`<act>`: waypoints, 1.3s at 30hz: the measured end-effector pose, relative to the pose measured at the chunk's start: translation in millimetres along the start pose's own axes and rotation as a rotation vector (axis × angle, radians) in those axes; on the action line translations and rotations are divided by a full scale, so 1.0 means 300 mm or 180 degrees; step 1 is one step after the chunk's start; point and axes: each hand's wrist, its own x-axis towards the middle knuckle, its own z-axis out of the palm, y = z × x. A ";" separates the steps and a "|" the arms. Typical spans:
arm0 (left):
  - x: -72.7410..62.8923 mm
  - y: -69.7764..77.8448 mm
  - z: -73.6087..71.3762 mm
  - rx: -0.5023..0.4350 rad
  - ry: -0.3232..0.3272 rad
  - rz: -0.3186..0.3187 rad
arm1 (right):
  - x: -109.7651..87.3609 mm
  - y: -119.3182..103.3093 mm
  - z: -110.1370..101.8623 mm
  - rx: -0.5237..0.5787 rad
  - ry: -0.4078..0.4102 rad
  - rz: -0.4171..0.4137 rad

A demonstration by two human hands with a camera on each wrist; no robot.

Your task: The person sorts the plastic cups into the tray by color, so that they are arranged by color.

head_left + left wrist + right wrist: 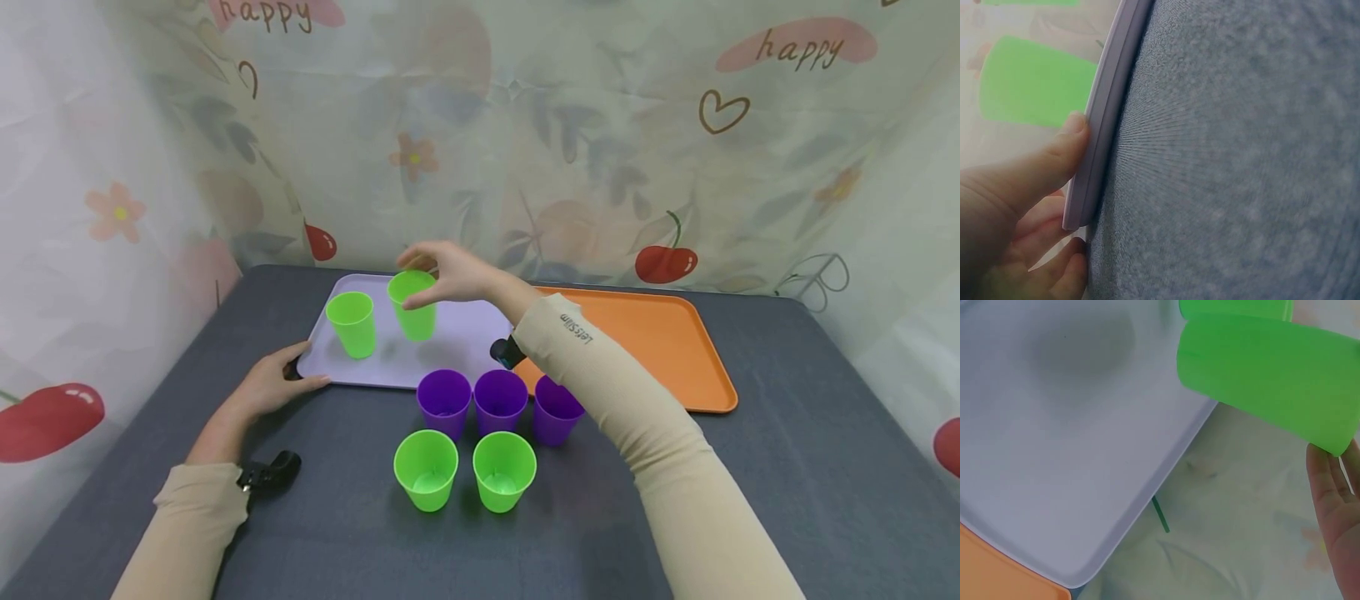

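My left hand [273, 379] grips the near left corner of a lilac tray [472, 333], its thumb against the rim [1094, 137]. Over that tray my right hand [457, 271] holds a bright green cup [418, 321] by its rim, thumb on the near side and fingers behind. The thumb is out of sight in the right wrist view, where fingertips [1319, 456] meet the cup's rim. A second green cup [355, 329] stands upright on the tray, left of the held one. The cups' mouths face up.
An orange tray [645, 333] lies to the right, partly behind my right forearm. In front of the trays stand three purple cups [444, 404] in a row, with two green cups [426, 471] nearer me. A patterned curtain [517, 150] hangs behind the dark table [330, 517].
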 end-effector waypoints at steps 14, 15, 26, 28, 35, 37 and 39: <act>-0.006 -0.006 0.000 0.0000 0.0010 0.0019 | 0.038 0.017 0.037 -0.0071 -0.0223 -0.0054; -0.006 -0.006 0.000 0.0002 0.0007 0.0019 | 0.041 0.019 0.038 -0.0083 -0.0234 -0.0044; -0.009 0.003 -0.003 0.0017 -0.0003 -0.0005 | 0.070 0.021 0.037 -0.0195 -0.0346 0.0019; -0.009 0.005 -0.003 0.0013 0.0002 0.0000 | 0.074 0.023 0.040 -0.0180 -0.0377 0.0025; -0.010 0.009 -0.003 0.0050 0.0026 0.0044 | 0.088 0.032 0.059 -0.0106 -0.0471 0.0050; -0.010 0.009 -0.003 0.0047 0.0028 0.0034 | 0.091 0.035 0.065 -0.0106 -0.0508 0.0052; -0.010 0.008 -0.002 0.0044 0.0026 0.0024 | 0.094 0.037 0.070 -0.0108 -0.0537 0.0048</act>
